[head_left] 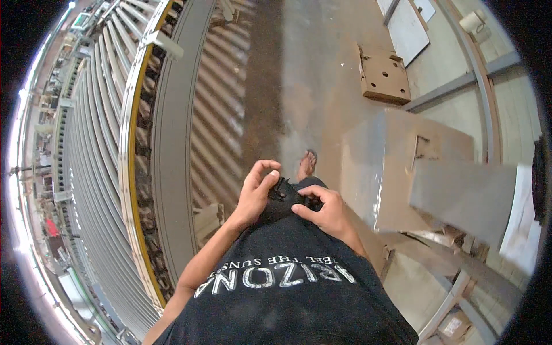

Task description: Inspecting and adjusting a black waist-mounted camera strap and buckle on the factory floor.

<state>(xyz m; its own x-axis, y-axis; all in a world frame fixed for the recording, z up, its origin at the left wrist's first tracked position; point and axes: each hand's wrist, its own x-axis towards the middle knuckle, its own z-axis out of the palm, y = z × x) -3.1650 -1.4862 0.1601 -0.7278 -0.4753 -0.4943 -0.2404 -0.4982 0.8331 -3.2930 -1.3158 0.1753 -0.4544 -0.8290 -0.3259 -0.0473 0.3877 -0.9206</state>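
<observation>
Just in front of my waist, my left hand point(256, 195) pinches a black, cloth-like piece point(280, 191) with a ragged upper edge between thumb and fingers. My right hand point(328, 210) grips the other side of the same dark bundle, its thumb and forefinger curled around it. What exactly this piece is cannot be told, since it blends into the black T-shirt point(287, 244) below. Beyond the hands, a foot in a sandal point(307, 164) shows on the floor.
A roller conveyor point(100, 123) with a yellow-edged rail runs along my left, bordered by a grey metal side panel point(175, 115). To the right, a cardboard tray with holes point(384, 77) and large cardboard sheets point(425, 138) lean by a metal frame point(486, 98).
</observation>
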